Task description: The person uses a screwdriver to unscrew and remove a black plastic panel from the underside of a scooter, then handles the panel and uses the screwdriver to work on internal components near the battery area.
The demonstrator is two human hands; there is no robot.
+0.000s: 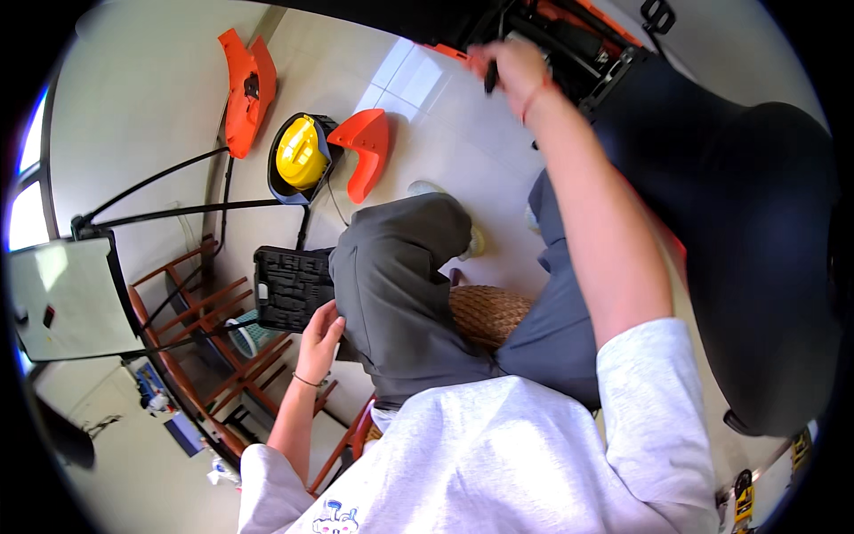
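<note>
Right, so up at the far edge of the view, my right hand (519, 71) is closed around a black-handled tool (490, 77), just beside the opened-up machine (583, 55). Its handle sticks out below my fist, pointing roughly back toward me; the long axis looks to run near-to-far, but blur and my fingers hide the working end, so I can't tell where that points. The machine stands ahead and to the right, which probably explains why this arm is stretched out, gripping from above.

Down by my knee (382, 267), my left hand (318, 349) hangs with thumb and forefinger apart, nothing visible between; whether it touches the open black case (286, 289), I can't tell. That case seems parked there for easy reach. Farther out, orange panels (362, 147) lie on the floor, probably kept out of my way.
</note>
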